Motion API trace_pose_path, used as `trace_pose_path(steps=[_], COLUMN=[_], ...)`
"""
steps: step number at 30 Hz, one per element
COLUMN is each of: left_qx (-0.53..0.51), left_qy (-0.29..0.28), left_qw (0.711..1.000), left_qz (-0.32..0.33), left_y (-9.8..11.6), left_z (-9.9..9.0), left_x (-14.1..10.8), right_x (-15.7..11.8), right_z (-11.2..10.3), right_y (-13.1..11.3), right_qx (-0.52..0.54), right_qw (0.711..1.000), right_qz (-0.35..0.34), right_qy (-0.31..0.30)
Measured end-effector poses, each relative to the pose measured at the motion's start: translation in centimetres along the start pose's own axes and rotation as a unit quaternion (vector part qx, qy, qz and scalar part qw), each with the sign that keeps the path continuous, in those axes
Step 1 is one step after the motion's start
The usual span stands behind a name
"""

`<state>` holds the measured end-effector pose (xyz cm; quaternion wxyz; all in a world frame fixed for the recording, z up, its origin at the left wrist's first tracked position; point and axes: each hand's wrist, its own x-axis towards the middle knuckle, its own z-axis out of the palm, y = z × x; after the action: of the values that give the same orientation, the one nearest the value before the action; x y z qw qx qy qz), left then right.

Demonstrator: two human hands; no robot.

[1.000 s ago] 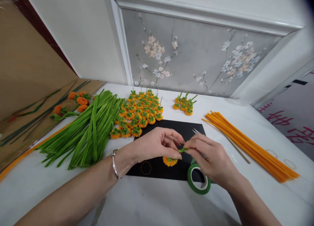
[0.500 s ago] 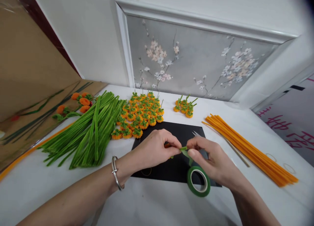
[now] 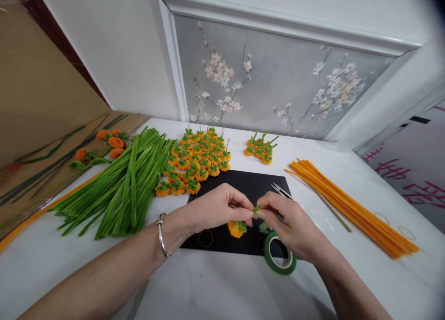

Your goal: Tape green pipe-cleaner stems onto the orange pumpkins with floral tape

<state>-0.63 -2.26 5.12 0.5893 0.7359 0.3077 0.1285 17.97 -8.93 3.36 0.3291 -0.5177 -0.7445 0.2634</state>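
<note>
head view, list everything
mat: one, black, centre
pumpkins: many, orange-green, centre
smaller cluster: about six, orange, back
held pumpkin: one, orange, centre
green pipe cleaners: many, left
orange pipe cleaners: many, right
stick: one, tan, right
tape roll: one, green, mat edge
metal tool: one, silver, mat edge
loops: three, tan, mat and right
flowers: several, orange, brown cardboard
wall panel: one, grey, back
writing: some, pink, right
table: one, white, beneath
bracelet: one, silver, left wrist
left hand, right hand: two, centre
</note>
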Motion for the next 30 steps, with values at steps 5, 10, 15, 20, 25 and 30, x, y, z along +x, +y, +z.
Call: trace_pose_path(steps=[5, 10, 15, 20, 25, 30], left_qx=[0.029, 0.106, 0.200, 0.232, 0.170, 0.033], left_qy=[0.058, 0.071, 0.138, 0.129, 0.069, 0.014], left_qw=[0.998, 0.990, 0.968, 0.963, 0.983, 0.999], left_qz=[0.026, 0.055, 0.060, 0.052, 0.028, -0.003], left_y=[-0.2, 0.0, -0.1, -0.2, -0.3, -0.3], left_z=[0.8, 1.0, 1.0, 1.2, 1.2, 0.8], left_x=[0.4, 0.3, 0.1, 0.2, 0.2, 0.1], right_x=[-0.1, -0.2, -0.2, 0.0, 0.1, 0.2], right_z=[-0.4, -0.5, -0.7, -0.5, 0.2, 0.2], right_y=[0.0, -0.1, 0.1, 0.6, 0.4, -0.1], right_qx=[0.015, 0.008, -0.010, -0.088, -0.087, -0.025], right_qw=[0.998, 0.998, 0.998, 0.995, 0.996, 0.998], right_qz=[0.062, 0.061, 0.067, 0.028, -0.025, -0.066], right_qy=[-0.008, -0.004, 0.000, 0.026, 0.005, 0.001])
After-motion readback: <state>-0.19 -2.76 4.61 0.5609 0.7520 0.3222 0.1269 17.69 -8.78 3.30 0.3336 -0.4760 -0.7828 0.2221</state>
